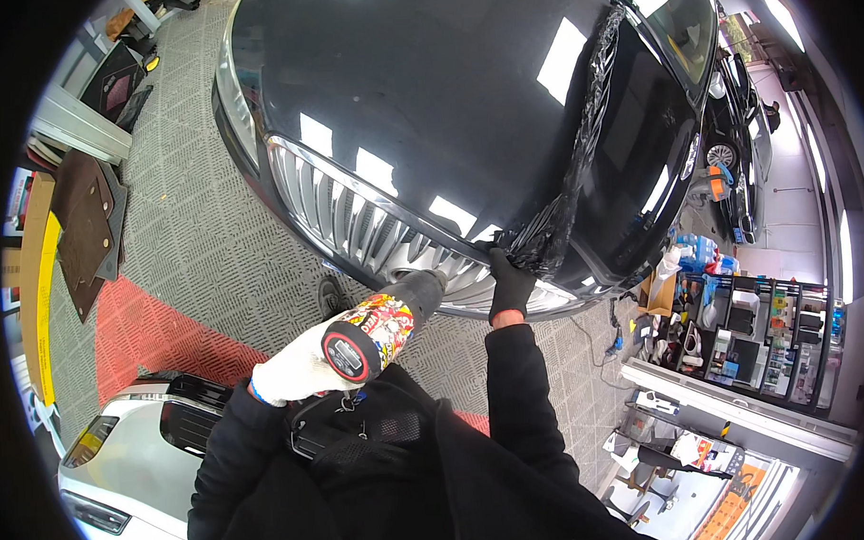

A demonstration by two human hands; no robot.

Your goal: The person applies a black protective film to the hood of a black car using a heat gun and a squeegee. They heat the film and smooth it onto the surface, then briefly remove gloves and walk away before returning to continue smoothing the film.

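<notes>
My left hand (293, 368), in a white knit glove, is wrapped round a heat gun (384, 321) covered in colourful stickers. The gun's dark nozzle points ahead at the chrome grille (349, 211) of a black car. My right hand (511, 284), in a black glove, grips a bunched end of black film (574, 184) at the hood's front edge. From there the crumpled film runs back along the right side of the glossy hood (416, 90). My right fingertips are partly lost against the dark film.
A white car (139, 471) stands close behind me on the left. Brown floor mats (83, 225) lean at the far left. Shelves of supplies (767, 339) stand at the right, with a cable (597, 350) on the tiled floor nearby. Another dark car (742, 154) is beyond.
</notes>
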